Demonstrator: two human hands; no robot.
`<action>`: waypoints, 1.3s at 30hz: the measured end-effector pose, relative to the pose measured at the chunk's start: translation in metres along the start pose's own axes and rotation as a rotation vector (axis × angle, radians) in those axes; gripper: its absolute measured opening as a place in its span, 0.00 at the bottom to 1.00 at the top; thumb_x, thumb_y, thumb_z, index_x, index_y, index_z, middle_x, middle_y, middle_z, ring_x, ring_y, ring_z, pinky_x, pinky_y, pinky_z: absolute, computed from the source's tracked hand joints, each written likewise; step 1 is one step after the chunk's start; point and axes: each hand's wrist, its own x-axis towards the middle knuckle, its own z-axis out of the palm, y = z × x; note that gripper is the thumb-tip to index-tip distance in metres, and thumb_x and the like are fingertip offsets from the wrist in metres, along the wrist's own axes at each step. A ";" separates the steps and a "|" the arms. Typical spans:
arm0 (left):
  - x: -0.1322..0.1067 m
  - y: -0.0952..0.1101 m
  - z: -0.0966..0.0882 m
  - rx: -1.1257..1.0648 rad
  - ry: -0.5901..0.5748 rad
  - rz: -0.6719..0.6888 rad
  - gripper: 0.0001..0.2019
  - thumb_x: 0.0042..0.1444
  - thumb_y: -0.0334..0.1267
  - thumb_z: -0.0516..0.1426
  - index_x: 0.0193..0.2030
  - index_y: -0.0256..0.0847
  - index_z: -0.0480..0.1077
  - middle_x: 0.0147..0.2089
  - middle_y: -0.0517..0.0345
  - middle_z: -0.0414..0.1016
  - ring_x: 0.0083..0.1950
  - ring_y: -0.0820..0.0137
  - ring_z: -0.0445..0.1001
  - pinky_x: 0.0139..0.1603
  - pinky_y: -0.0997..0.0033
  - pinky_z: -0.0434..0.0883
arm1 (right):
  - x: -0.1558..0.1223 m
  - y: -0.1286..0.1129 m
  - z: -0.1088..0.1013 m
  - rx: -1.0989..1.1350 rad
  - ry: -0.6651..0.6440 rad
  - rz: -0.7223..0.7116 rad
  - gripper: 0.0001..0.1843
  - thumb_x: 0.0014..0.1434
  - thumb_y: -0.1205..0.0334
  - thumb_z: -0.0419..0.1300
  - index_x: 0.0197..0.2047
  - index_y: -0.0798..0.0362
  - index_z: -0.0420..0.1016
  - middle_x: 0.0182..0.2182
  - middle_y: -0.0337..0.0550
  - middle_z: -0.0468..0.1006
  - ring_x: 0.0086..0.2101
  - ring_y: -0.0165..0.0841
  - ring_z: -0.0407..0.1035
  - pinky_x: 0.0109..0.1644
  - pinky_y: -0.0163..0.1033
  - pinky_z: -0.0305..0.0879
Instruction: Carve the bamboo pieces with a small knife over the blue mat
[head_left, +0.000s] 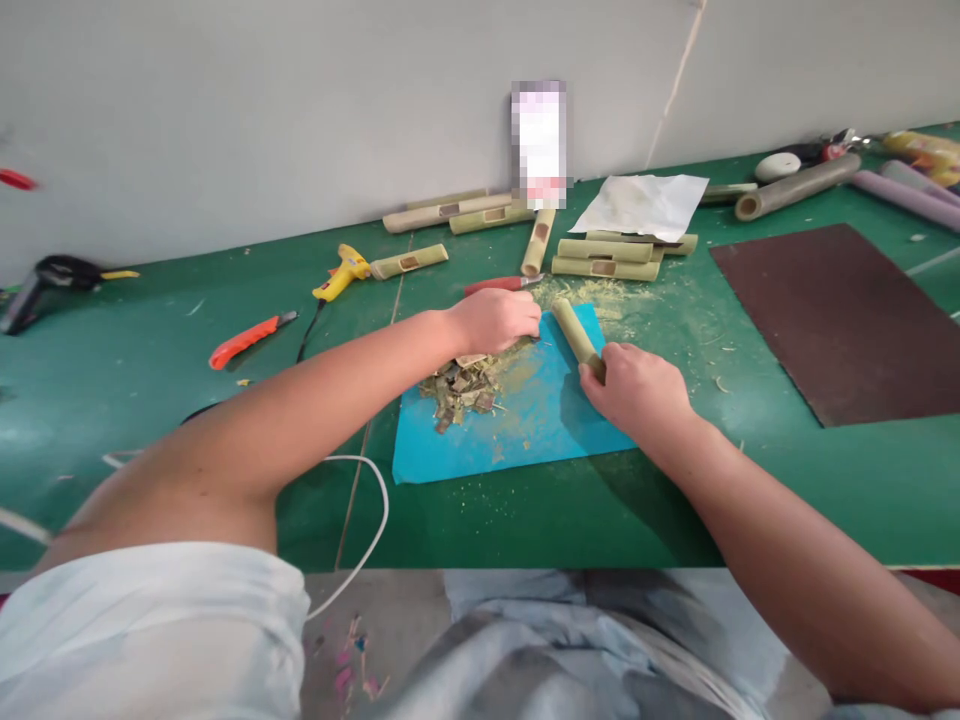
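Observation:
My right hand is wrapped round the near end of a pale green bamboo tube, which slants away over a blue sheet. My left hand hovers at the sheet's far edge, its fingers curled together; a small dark bit shows at the fingertips, too small to name. Below that hand lies a heap of bamboo chips and shavings, with fine dust spread over the sheet. Just beyond my left hand is a red-handled knife, partly hidden by it.
Notched bamboo tubes lie at the back, some under white paper. A phone leans on the wall. To the left are a yellow glue gun and an orange utility knife; to the right, a brown board.

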 end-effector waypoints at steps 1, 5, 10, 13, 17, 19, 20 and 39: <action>-0.003 0.001 -0.001 0.000 -0.015 0.000 0.09 0.58 0.38 0.56 0.34 0.49 0.80 0.40 0.53 0.81 0.44 0.62 0.75 0.50 0.63 0.71 | 0.000 0.000 0.000 0.001 -0.003 -0.002 0.20 0.67 0.51 0.49 0.43 0.55 0.76 0.40 0.53 0.81 0.38 0.43 0.77 0.32 0.40 0.61; -0.022 0.003 -0.005 0.108 -0.071 0.038 0.13 0.60 0.35 0.53 0.35 0.48 0.79 0.38 0.51 0.80 0.40 0.62 0.73 0.46 0.62 0.71 | 0.000 -0.002 0.001 -0.015 -0.004 -0.005 0.19 0.68 0.52 0.49 0.44 0.56 0.76 0.41 0.54 0.80 0.39 0.43 0.77 0.32 0.40 0.61; -0.051 0.006 -0.015 0.246 -0.108 0.104 0.15 0.63 0.33 0.50 0.35 0.47 0.78 0.37 0.52 0.79 0.38 0.63 0.72 0.40 0.65 0.70 | 0.000 -0.002 0.002 -0.020 -0.009 -0.010 0.19 0.68 0.52 0.49 0.45 0.56 0.76 0.41 0.53 0.80 0.39 0.44 0.77 0.32 0.41 0.61; -0.061 0.006 -0.021 0.396 -0.110 0.206 0.15 0.65 0.32 0.49 0.36 0.43 0.77 0.38 0.52 0.80 0.38 0.64 0.72 0.38 0.66 0.70 | 0.000 -0.001 0.002 -0.019 -0.010 -0.008 0.20 0.68 0.52 0.48 0.45 0.56 0.76 0.41 0.53 0.80 0.40 0.44 0.77 0.32 0.40 0.60; -0.047 0.011 -0.016 0.476 0.064 0.230 0.14 0.64 0.28 0.49 0.42 0.41 0.77 0.43 0.54 0.81 0.41 0.65 0.74 0.41 0.66 0.72 | 0.000 -0.001 0.002 -0.028 -0.008 -0.005 0.20 0.68 0.52 0.48 0.45 0.56 0.76 0.42 0.54 0.80 0.39 0.43 0.77 0.32 0.40 0.60; -0.030 0.016 -0.008 0.459 0.141 0.220 0.14 0.66 0.29 0.49 0.43 0.40 0.77 0.44 0.54 0.81 0.43 0.65 0.74 0.44 0.66 0.73 | 0.000 -0.001 0.001 -0.035 -0.005 -0.005 0.20 0.68 0.52 0.49 0.45 0.56 0.76 0.42 0.54 0.80 0.40 0.43 0.77 0.32 0.40 0.60; -0.021 0.019 -0.003 0.453 0.153 0.220 0.14 0.67 0.30 0.49 0.43 0.40 0.77 0.43 0.54 0.81 0.43 0.65 0.74 0.44 0.66 0.73 | -0.001 -0.002 0.001 -0.039 -0.004 -0.005 0.20 0.68 0.52 0.49 0.45 0.56 0.76 0.42 0.53 0.80 0.40 0.43 0.77 0.32 0.40 0.60; -0.032 0.033 -0.007 0.566 0.041 0.293 0.17 0.68 0.29 0.46 0.41 0.39 0.77 0.39 0.52 0.80 0.38 0.65 0.71 0.37 0.64 0.68 | 0.001 -0.002 0.002 -0.038 -0.005 -0.001 0.21 0.68 0.52 0.48 0.46 0.56 0.76 0.43 0.54 0.80 0.41 0.45 0.77 0.33 0.41 0.63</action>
